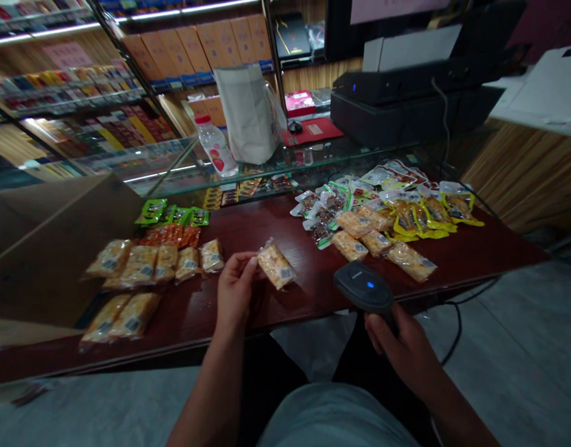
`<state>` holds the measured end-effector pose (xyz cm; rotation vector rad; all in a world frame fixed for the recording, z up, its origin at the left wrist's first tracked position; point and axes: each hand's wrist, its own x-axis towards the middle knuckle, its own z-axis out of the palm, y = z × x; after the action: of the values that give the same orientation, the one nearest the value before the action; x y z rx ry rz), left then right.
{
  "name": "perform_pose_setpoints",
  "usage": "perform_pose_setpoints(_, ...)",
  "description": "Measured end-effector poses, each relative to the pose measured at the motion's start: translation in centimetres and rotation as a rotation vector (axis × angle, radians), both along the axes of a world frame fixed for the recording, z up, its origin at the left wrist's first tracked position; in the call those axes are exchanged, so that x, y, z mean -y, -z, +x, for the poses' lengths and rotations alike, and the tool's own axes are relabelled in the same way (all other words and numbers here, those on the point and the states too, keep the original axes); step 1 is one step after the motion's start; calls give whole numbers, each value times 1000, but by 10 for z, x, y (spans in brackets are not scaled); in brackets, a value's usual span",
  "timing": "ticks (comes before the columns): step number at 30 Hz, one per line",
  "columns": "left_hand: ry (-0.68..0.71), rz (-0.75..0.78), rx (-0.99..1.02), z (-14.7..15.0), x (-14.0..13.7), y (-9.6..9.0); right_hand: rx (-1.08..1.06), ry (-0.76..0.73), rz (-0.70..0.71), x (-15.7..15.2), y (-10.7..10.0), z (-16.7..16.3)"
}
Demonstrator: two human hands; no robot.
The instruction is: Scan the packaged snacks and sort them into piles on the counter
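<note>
My left hand (236, 282) pinches the near-left end of a clear-wrapped snack bar (276, 266), pale and crumbly with a barcode label on it. My right hand (397, 335) is wrapped round the handle of a black barcode scanner (364, 287) with a blue light on its top. The scanner's head points left, toward the bar, with a gap between them. Left of my left hand lie several similar wrapped bars (141, 264), some showing barcodes. More wrapped bars (376, 239) lie beyond the scanner.
Green packets (174, 214) and orange packets (171, 236) lie beside an open cardboard box (62, 248). Yellow-edged pouches (420, 214) cover the table's right part. Behind, a glass counter carries a red-capped bottle (215, 146), a white bag (246, 112) and a black cash drawer (406, 115).
</note>
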<state>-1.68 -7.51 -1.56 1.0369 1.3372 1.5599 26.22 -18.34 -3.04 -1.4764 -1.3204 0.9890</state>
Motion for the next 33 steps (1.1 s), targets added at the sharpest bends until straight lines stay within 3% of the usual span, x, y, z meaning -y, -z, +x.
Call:
perform_pose_setpoints(6, 75, -192, -400, -59, 8, -4, 39, 20, -31, -1, 6, 3)
perform_pose_setpoints(10, -79, -4, -931, -54, 26, -3, 38, 46, -75, -3, 8, 0)
perform_pose_setpoints(13, 42, 131, -1181, -35, 46, 1, 71, 45, -100, -4, 9, 0)
perform_pose_setpoints(15, 149, 144, -1266, -28, 59, 4, 99, 39, -108, -4, 11, 2)
perform_pose_setpoints(18, 155, 117, -1370, -35, 76, 5, 129, 23, -119, -3, 14, 5)
perform_pose_setpoints(23, 100, 61, -1517, -87, 95, -1, 154, 24, -112, -2, 14, 9)
perform_pose_setpoints(28, 54, -66, -1616, -140, 95, -4, 144, 51, -114, -5, 10, 6)
perform_pose_setpoints(33, 44, -129, -1624, -161, 91, -5, 130, 36, -124, -6, 11, 6)
